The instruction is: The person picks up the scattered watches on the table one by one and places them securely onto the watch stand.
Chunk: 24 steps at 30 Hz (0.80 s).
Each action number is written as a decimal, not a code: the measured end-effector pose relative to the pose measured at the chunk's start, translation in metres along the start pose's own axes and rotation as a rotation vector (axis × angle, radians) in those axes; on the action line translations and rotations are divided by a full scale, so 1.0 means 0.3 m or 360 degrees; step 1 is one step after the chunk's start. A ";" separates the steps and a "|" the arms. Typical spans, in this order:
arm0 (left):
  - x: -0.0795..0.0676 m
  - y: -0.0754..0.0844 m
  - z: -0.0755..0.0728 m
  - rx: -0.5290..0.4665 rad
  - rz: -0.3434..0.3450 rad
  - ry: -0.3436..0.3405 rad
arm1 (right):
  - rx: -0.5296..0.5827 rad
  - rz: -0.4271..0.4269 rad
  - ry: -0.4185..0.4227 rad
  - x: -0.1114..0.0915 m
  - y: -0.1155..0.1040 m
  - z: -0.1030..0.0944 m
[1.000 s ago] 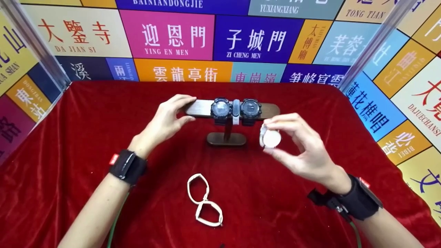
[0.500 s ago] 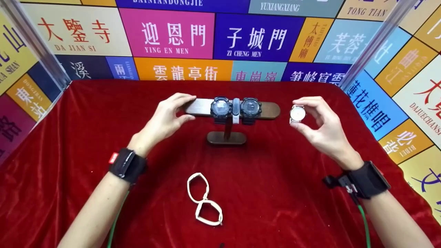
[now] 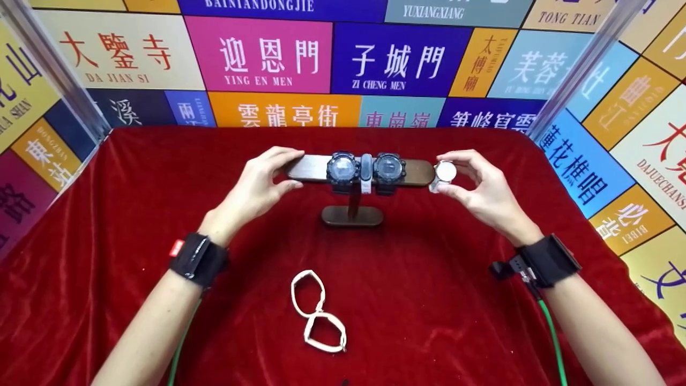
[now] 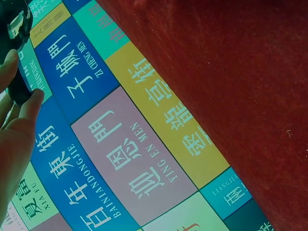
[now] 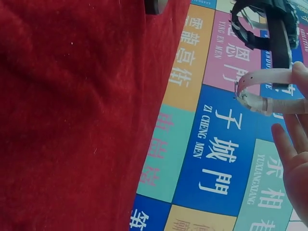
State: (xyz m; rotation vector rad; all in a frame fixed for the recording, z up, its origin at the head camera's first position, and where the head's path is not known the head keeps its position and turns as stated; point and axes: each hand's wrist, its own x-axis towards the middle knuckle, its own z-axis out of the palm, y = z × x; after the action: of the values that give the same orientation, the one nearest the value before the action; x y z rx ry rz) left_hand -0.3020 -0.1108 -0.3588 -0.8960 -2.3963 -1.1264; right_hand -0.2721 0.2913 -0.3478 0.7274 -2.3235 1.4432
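Note:
A dark wooden watch stand stands on the red cloth. My left hand holds the bar's left end between thumb and fingers. Two black digital watches, one to the left and one to the right, sit on the bar with a slim fitness band between them. At the bar's right end, my right hand pinches a white wristwatch. In the right wrist view its pale looped strap overlaps the bar's tip; whether the tip is inside the loop, I cannot tell.
Two joined cream-coloured loops lie on the red cloth in front of the stand. Printed sign panels rise behind and at both sides. A green cable runs along each forearm.
My right hand carried the white watch up and rightward past the bar's end, then back left against it. My left hand has stayed on the stand.

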 end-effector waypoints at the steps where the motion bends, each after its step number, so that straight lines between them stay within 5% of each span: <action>1: 0.000 0.000 0.000 0.0003 -0.0002 -0.0001 | 0.0006 0.0016 -0.0010 0.004 0.001 0.004; 24: -0.002 0.002 -0.003 0.0009 0.0006 0.0006 | 0.0018 0.0196 -0.0190 0.048 0.002 0.031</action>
State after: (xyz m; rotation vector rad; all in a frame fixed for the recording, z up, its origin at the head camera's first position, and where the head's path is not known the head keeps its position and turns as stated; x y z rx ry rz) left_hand -0.3011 -0.1113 -0.3581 -0.8954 -2.3927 -1.1187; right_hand -0.2841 0.2796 -0.3450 0.7029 -2.4917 1.5040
